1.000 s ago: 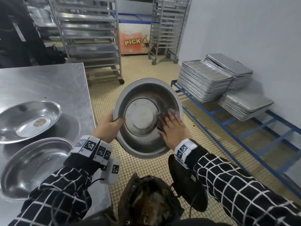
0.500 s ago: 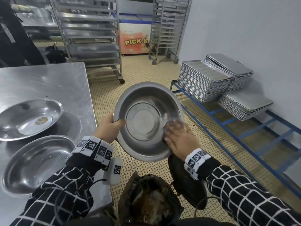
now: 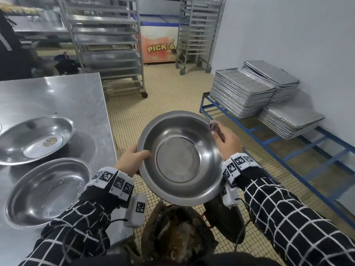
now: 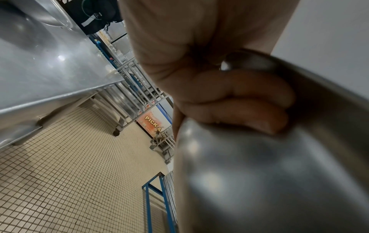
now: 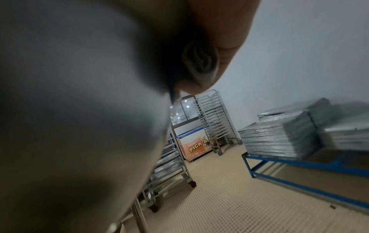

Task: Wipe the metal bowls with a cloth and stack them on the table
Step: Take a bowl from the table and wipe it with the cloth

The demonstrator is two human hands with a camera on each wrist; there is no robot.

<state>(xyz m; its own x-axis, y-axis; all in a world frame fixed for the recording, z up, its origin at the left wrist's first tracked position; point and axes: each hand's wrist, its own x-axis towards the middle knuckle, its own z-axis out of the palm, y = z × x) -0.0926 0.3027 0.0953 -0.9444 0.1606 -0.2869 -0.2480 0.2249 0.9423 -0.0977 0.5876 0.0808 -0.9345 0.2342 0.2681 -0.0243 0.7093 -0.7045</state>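
A round metal bowl [image 3: 178,158] is held in the air over the tiled floor, its inside facing me. My left hand [image 3: 132,160] grips its left rim, thumb inside and fingers [image 4: 235,100] curled under the rim against the bowl [image 4: 269,181]. My right hand [image 3: 224,139] pinches a small grey cloth [image 3: 214,126] over the bowl's upper right rim. In the right wrist view the bowl's blurred outer wall [image 5: 79,110] fills the left side and the cloth [image 5: 199,63] shows under the hand. Two more metal bowls, a far one [image 3: 36,139] and a near one [image 3: 48,191], sit side by side on the steel table [image 3: 57,96] at left.
Wheeled tray racks [image 3: 107,45] and a "PICK &" freezer [image 3: 159,45] stand at the back. Stacked baking trays [image 3: 242,93] rest on a low blue frame [image 3: 288,156] along the right wall. A dark bin [image 3: 176,237] sits below the bowl. A person in dark clothes [image 3: 11,54] stands far left.
The right hand with the cloth has slid from the bowl's inner right wall up onto the upper right rim. The bowl has tipped flatter and lower. The left hand keeps its grip.
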